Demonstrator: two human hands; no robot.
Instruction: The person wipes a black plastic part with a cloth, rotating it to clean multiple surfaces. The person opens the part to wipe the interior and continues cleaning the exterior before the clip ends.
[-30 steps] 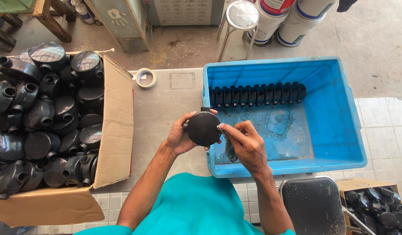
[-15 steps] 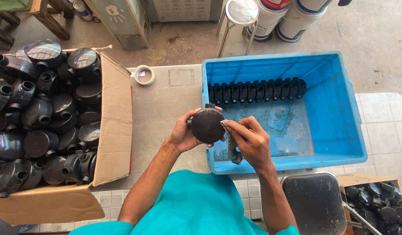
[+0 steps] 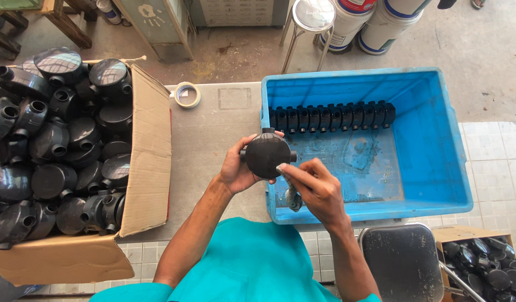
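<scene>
Left hand [image 3: 235, 168] grips round black plastic junction box [image 3: 266, 155] above grey table edge | right hand [image 3: 314, 187] pinches grey rag [image 3: 291, 193], now at box's lower rim, before higher on its side | blue plastic crate [image 3: 437, 140] holds row of black boxes [image 3: 330, 117].

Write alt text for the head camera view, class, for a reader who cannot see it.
A person's left hand holds a round black plastic fitting while the right hand presses a small grey tool to its rim, above a blue crate holding a row of black parts. A cardboard box of similar fittings stands at left.
</scene>
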